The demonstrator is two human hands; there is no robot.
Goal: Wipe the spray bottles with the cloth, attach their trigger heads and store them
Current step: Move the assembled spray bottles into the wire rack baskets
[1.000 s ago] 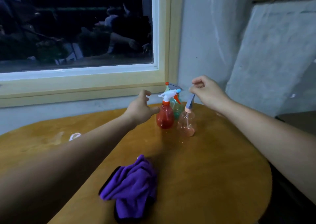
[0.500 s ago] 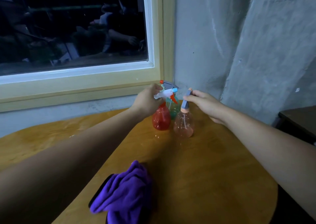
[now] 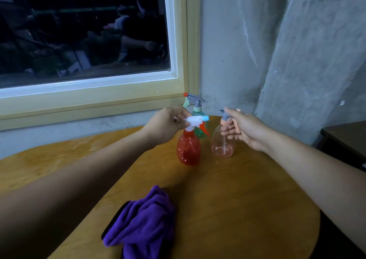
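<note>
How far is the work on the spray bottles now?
Done: the red bottle, pink bottle and green bottle all carry trigger heads. In hand: the left hand grips the red bottle's white head, the right hand grips the pink bottle's neck. Left: storing them; all three stand on the table. The purple cloth lies apart, so wiping cannot be confirmed.

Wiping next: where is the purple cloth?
Head view, lower centre-left: the purple cloth lies on the wooden table, nearer the person than the red bottle.

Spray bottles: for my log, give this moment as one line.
left hand: holds red bottle by head | right hand: holds pink bottle by neck | purple cloth: on table
</note>
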